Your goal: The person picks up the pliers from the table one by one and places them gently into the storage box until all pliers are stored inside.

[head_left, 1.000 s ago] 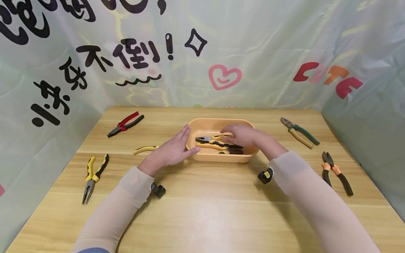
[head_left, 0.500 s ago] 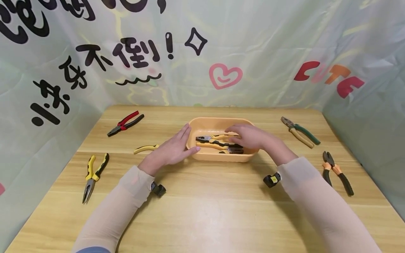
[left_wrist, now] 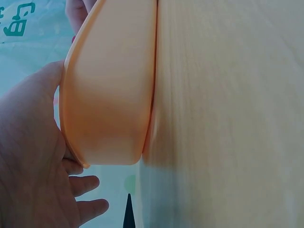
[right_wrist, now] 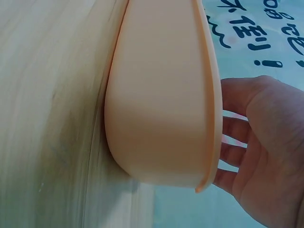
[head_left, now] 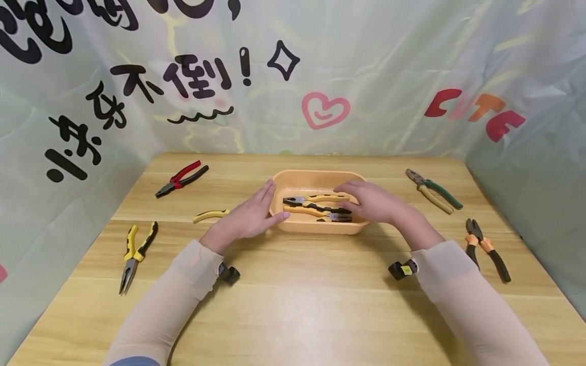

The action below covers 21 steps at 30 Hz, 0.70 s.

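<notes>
A peach plastic bin (head_left: 316, 227) stands at the table's middle, holding pliers (head_left: 327, 198) with yellow-and-black handles and another pair (head_left: 302, 210) lying the opposite way. My left hand (head_left: 247, 216) rests against the bin's left end, fingers extended and thumb at the rim. Over the right end reaches my right hand (head_left: 375, 202), its relaxed fingers inside the bin beside the handle ends, holding nothing. Both wrist views show the bin's outer wall, with the left hand (left_wrist: 35, 137) and right hand (right_wrist: 270, 142) at its rim. A yellow handle (head_left: 210, 216) shows partly behind my left hand.
Red-and-black pliers (head_left: 178, 180) lie back left, with yellow-and-black long-nose pliers (head_left: 133, 259) nearer the front. At right are green-and-beige pliers (head_left: 432, 189) and orange-and-black pliers (head_left: 485, 249). A printed curtain (head_left: 389, 66) encloses the table's back and sides.
My right hand has drawn rightward from over the pliers toward the bin's right end, uncovering more of their handles. The left hand and the bin have stayed in place.
</notes>
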Each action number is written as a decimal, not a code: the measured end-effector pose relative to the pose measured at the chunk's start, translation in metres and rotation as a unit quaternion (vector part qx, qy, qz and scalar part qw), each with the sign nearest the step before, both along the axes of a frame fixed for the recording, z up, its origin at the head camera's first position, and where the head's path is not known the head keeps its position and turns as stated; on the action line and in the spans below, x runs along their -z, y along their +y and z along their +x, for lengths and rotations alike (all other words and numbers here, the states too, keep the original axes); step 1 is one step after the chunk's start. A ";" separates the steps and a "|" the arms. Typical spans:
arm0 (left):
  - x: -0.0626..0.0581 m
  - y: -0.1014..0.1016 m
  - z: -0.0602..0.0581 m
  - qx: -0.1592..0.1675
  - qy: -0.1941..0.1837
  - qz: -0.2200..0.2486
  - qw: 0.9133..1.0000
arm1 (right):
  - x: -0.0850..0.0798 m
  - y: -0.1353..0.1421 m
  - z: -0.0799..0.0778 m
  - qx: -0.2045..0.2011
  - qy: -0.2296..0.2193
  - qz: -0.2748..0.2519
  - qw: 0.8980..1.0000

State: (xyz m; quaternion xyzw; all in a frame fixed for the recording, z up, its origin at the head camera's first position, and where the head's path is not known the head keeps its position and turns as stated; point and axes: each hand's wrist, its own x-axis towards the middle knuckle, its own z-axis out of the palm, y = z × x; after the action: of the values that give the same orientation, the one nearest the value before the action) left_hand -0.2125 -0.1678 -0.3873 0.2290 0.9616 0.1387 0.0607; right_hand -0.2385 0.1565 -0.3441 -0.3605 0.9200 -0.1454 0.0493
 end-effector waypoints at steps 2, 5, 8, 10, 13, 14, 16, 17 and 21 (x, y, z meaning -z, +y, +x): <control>0.000 0.000 0.001 0.001 -0.002 0.000 1.000 | 0.000 0.004 0.002 0.005 0.004 -0.007 1.000; -0.001 0.000 0.001 0.001 -0.004 0.002 1.000 | 0.000 0.009 0.005 0.012 0.012 -0.012 1.000; -0.002 0.000 0.001 -0.003 -0.006 0.004 1.000 | 0.000 0.014 0.007 0.017 0.018 -0.015 1.000; -0.002 0.000 0.000 -0.003 -0.007 0.004 1.000 | -0.001 0.016 0.010 0.018 0.020 -0.014 1.000; -0.002 0.001 0.000 -0.004 -0.007 0.003 1.000 | -0.001 0.021 0.013 0.020 0.028 -0.018 0.999; -0.002 0.001 0.000 -0.004 -0.007 0.003 1.000 | 0.000 0.023 0.014 0.023 0.030 -0.021 0.999; -0.002 0.001 0.000 -0.004 -0.007 0.004 1.000 | 0.000 0.026 0.016 0.028 0.039 -0.027 0.998; -0.001 0.001 0.000 -0.003 -0.007 0.004 1.000 | 0.000 0.028 0.017 0.030 0.042 -0.029 0.998; -0.002 0.001 -0.001 -0.004 -0.008 0.004 1.000 | 0.001 0.036 0.021 0.035 0.058 -0.036 0.997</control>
State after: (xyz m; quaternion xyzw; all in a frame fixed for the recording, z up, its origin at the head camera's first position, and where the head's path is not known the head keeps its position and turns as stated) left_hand -0.2130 -0.1666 -0.3856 0.2241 0.9615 0.1442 0.0672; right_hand -0.2176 0.1928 -0.3446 -0.3374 0.9276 -0.1589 -0.0224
